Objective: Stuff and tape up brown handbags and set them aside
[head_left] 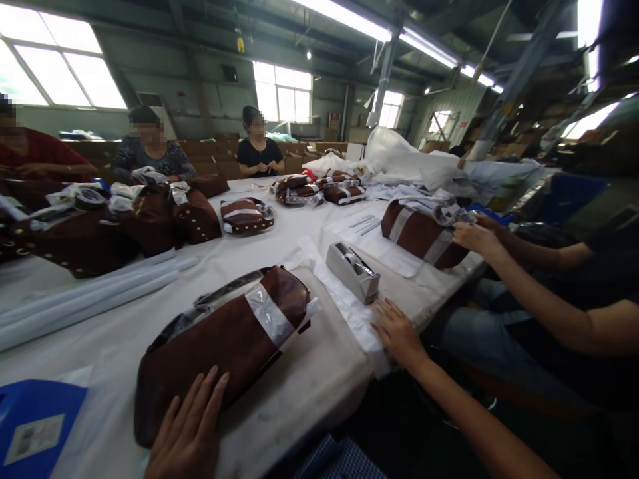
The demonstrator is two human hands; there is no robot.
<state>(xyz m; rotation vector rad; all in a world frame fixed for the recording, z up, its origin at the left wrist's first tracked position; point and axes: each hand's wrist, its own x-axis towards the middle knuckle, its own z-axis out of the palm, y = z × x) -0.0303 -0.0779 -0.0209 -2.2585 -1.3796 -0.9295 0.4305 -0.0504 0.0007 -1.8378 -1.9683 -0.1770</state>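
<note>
Resting left hand (192,426) on one bag (204,352), right hand (399,336) beside one dispenser (352,273).

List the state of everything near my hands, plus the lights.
Left hand: open, fingers resting on the near bag.
Near bag: lying down, clear band around its far end, closure not visible.
Right hand: open, fingers spread beside the dispenser.
Tape dispenser: upright; whether tape is loaded, unclear.
Co-worker's bag: two bands on, at the co-worker's hands.
Overhead lights: on.
</note>
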